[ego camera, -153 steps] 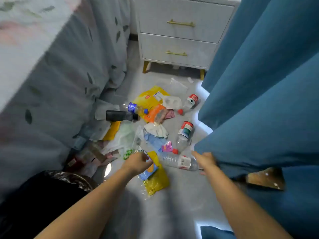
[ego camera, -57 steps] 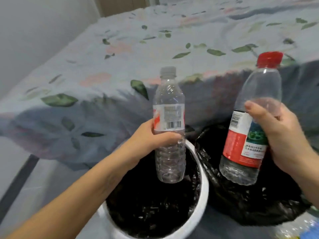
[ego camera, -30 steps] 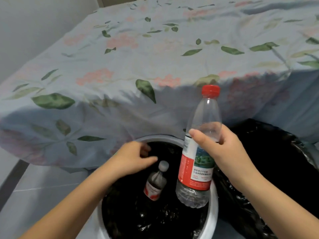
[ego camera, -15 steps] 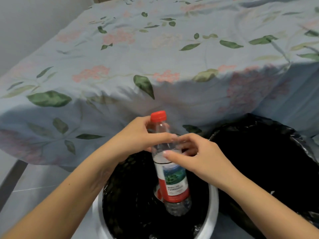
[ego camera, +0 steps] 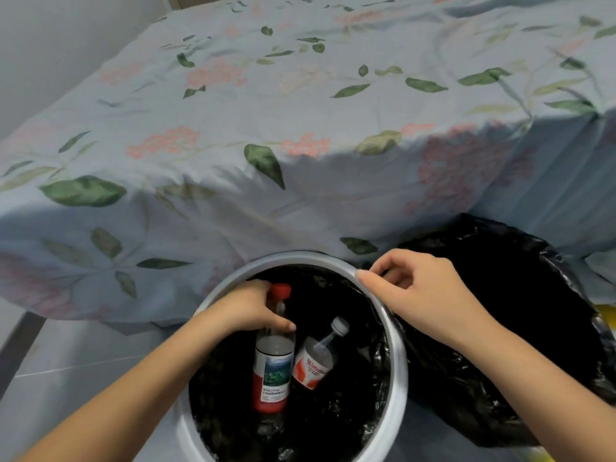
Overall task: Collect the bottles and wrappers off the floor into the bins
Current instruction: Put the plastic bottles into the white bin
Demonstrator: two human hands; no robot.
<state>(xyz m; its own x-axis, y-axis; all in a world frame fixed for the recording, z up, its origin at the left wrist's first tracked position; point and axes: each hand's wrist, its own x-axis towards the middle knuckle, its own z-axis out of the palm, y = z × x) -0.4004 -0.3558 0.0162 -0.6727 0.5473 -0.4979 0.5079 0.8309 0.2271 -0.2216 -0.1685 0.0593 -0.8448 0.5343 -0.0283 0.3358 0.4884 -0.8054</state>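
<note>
A round white bin (ego camera: 396, 358) lined with a black bag stands on the floor in front of me. Inside it, my left hand (ego camera: 248, 310) grips the neck of a clear bottle with a red cap and red label (ego camera: 271, 371), held upright. Beside it a second clear bottle with a white cap (ego camera: 316, 356) lies tilted in the bin. My right hand (ego camera: 423, 295) hovers over the bin's right rim with loosely curled fingers and holds nothing.
A second bin lined with a black bag (ego camera: 520, 315) stands to the right, touching the white bin. A bed with a floral cover (ego camera: 300, 128) runs right behind both bins. Grey floor tiles (ego camera: 83, 371) show at the left.
My right hand let go of the red-capped bottle and drew back to the rim. My left hand took it by the neck and lowered it into the white bin.
</note>
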